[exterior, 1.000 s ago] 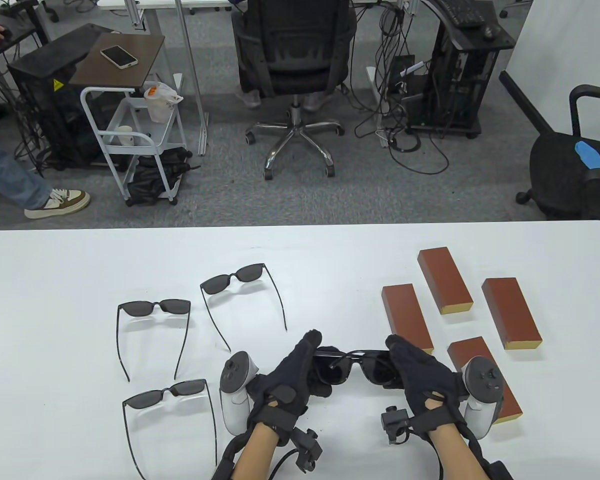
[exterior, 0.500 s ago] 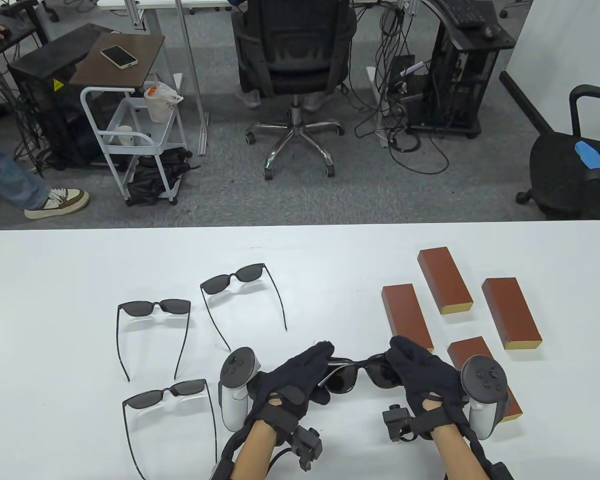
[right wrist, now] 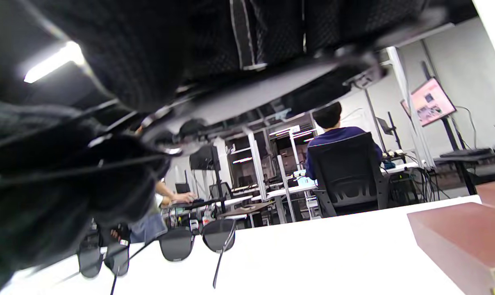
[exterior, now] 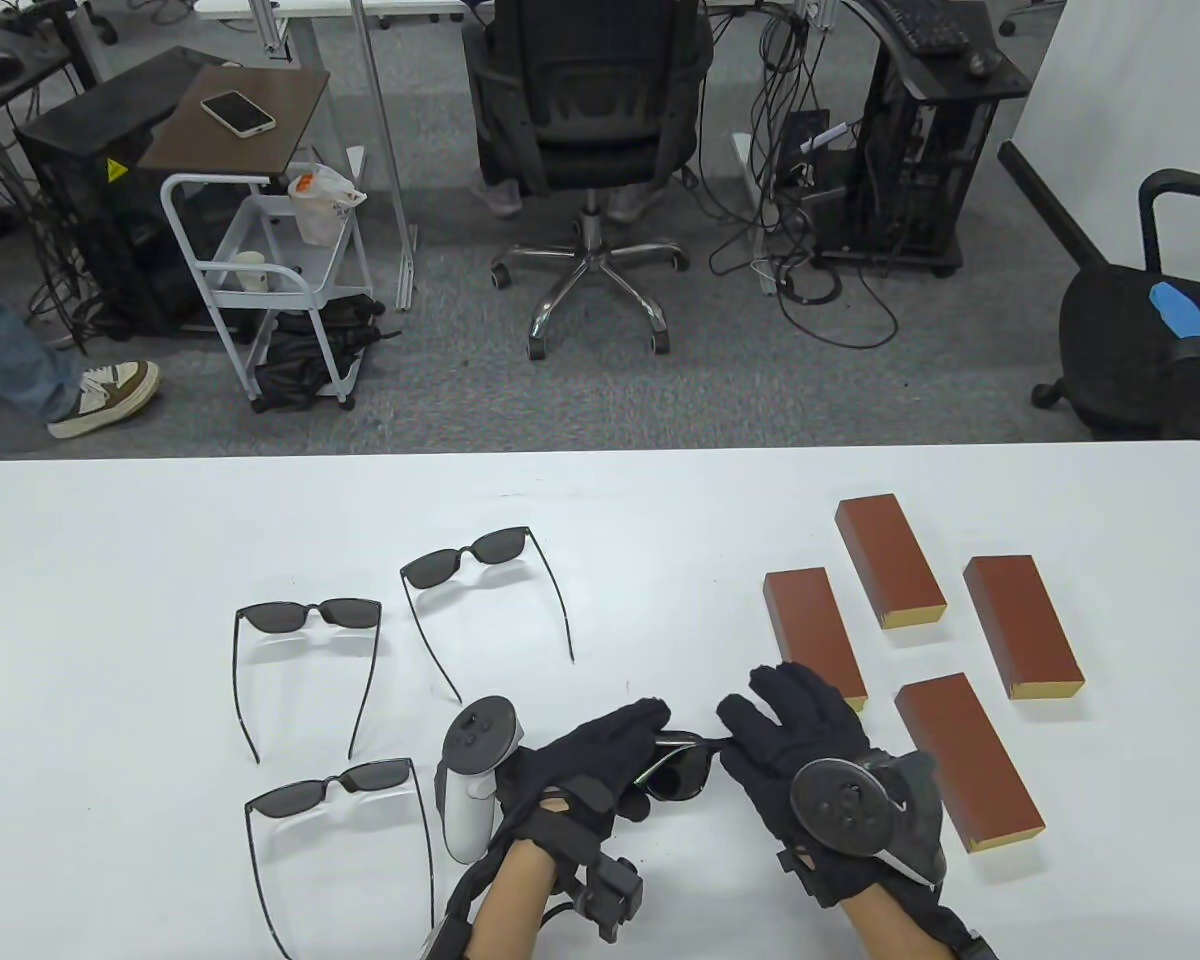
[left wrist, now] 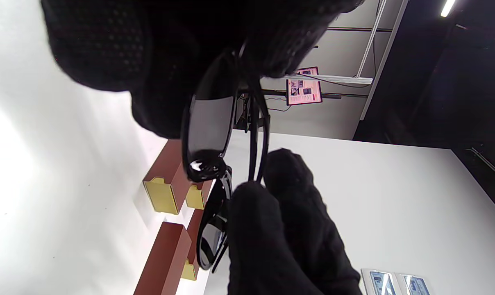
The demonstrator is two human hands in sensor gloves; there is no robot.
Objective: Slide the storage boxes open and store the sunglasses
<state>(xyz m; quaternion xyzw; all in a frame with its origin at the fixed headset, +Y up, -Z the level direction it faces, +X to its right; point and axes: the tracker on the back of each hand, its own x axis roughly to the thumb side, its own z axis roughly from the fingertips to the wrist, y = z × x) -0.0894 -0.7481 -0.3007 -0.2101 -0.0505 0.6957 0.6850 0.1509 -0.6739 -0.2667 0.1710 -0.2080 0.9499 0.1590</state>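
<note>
White table [exterior: 110,560] fills the lower half of the frame, with four closed brown storage boxes [exterior: 968,760] at lower right and three open pairs of sunglasses [exterior: 310,612] left of center. At bottom center the left hand [exterior: 585,765] grips a fourth pair [exterior: 675,770], likely steadying it while the right hand [exterior: 795,745], fingers spread, pinches its end to fold a temple flat for boxing.

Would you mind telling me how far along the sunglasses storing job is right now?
Nothing is stored yet: all four storage boxes look closed. In hand: the left hand and right hand hold one pair of sunglasses, apparently folding it. Left: three open pairs lie on the table, and every box needs opening.
</note>
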